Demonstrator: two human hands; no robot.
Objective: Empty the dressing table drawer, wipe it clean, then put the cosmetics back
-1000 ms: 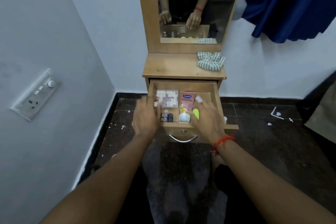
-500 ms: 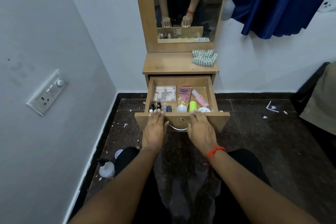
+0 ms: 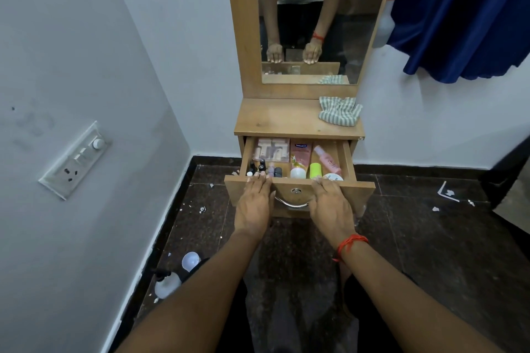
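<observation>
drawer (image 3: 298, 180) now pulled further out than a second ago; left hand (image 3: 253, 203) and right hand (image 3: 329, 203) flat, fingers together over its front edge. cosmetics (image 3: 298, 159) still inside, emptying not started.

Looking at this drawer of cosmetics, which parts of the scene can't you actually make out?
- Head view: the drawer front edge and handle are partly covered by the left hand and right hand.
- The small bottles have labels too small to read.
- The white jar is half hidden behind the drawer front.
- The blue cloth is cut off by the frame edge.
</observation>
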